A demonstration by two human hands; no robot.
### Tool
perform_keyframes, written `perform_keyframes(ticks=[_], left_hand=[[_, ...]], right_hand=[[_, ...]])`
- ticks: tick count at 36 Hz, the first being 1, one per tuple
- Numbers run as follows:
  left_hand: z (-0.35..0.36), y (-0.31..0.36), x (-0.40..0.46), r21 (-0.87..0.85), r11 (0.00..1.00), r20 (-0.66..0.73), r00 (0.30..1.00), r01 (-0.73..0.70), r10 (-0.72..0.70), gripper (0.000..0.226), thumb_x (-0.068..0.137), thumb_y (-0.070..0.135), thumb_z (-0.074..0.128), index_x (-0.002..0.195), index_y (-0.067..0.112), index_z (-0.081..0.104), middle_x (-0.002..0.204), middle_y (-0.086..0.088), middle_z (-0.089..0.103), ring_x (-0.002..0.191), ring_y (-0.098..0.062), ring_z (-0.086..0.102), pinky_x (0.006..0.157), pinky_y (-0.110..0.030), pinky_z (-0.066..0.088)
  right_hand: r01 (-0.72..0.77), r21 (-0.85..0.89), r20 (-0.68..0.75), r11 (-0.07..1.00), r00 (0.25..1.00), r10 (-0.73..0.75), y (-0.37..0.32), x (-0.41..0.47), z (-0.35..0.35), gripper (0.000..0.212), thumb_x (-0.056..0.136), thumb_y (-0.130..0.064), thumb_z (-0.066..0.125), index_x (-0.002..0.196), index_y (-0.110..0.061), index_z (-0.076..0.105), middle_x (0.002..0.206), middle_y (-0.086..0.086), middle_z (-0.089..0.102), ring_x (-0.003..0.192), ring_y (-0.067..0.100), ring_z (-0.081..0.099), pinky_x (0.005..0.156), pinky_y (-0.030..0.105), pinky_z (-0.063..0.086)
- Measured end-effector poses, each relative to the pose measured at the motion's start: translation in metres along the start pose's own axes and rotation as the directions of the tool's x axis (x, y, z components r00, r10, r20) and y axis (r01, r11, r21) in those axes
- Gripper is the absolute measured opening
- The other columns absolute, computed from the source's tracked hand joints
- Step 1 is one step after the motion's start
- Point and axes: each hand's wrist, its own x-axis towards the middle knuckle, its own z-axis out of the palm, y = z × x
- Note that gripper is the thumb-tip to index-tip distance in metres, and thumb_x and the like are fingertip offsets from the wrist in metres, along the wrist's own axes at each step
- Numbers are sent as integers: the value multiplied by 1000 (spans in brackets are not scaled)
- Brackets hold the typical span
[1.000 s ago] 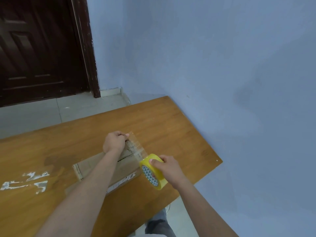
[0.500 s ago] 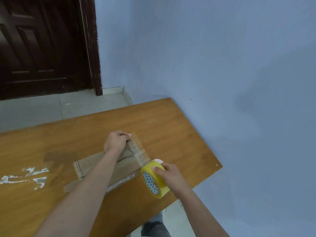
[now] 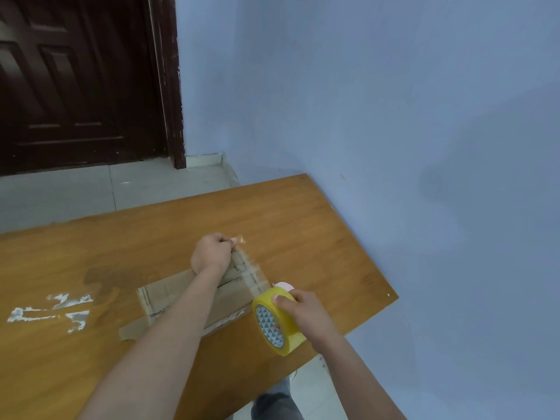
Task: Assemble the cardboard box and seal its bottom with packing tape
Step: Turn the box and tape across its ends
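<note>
Roll (image 3: 277, 321) drawn back toward near tabletop (image 3: 318, 225) edge, gripped by right hand (image 3: 306, 310); left hand (image 3: 212, 253) pinches tape strip (image 3: 253, 272) end over one box (image 3: 188, 294).

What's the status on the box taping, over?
Left hand pinches the tape end. Right hand grips the yellow tape roll. Strip spans the cardboard box. Nothing blocking.

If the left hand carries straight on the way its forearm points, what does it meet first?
Probably only bare table beyond the left hand, then the blue wall. The stretched tape lies to its right; depth is uncertain.
</note>
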Motion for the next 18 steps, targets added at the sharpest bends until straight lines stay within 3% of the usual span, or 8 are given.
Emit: perform_keyframes(ticks=[11,16,18], left_hand=[[0,-2,0,111,992,13,998,-64,63,21,88,47,58,78,31,66,72,9,65,64,-12,59,48,-21,34],[1,-2,0,93,994,-18,998,-56,57,26,88,48,56,76,28,67,69,8,65,63,-16,59,48,-21,33],[1,-1,0,99,994,-23,998,-54,56,26,89,48,56,73,29,65,68,10,64,62,-13,58,48,-21,32]], right_hand=[[14,-33,-11,999,1000,-14,10,-3,4,37,87,-43,60,101,-9,66,104,25,65,71,19,55,66,30,42],[8,-3,-1,1000,1000,-8,9,-1,4,33,87,-41,60,96,-9,67,101,24,66,75,29,65,66,37,47],[9,-20,-3,1000,1000,-9,10,2,3,38,88,-41,60,103,-7,65,103,25,65,84,36,66,68,34,46]])
